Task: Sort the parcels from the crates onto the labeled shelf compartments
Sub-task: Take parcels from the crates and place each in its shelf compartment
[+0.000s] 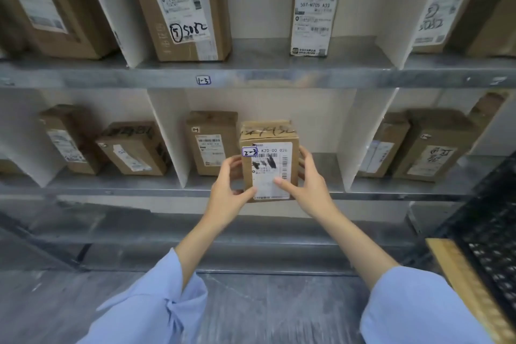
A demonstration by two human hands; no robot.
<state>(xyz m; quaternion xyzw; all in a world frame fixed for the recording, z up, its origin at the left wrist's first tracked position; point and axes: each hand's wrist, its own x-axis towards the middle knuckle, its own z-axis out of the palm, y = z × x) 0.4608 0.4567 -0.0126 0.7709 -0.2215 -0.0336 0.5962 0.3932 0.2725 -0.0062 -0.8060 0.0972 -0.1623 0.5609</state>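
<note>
Cardboard, brown and taped, is what the person has in both hands: a small parcel [269,159] stood upright, its white shipping label facing us, held at the front lip of the lower shelf [111,190]. It sits in the middle bay, between the two white dividers [167,131]. The left hand [231,190] grips the parcel's left side with the thumb across the front. The right hand [310,184] clasps the right side the same way, fingers curled round behind. Whether the base already rests on the metal I cannot tell, since the hands cover the bottom edge. A small sticker [249,151] on the parcel reads 2-3. The tag [203,80] on the upper shelf [307,72] directly above reads 1-3, so I'd judge this bay to be the right one and the step in hand to be the placing. Another box [210,145] stands just beside it on the left, further back, with free shelf to the right. Next, I'd say, it wants sliding straight back and setting down square, clear of that neighbour, before both hands let go and return to the black crate [491,232] at the right.
</note>
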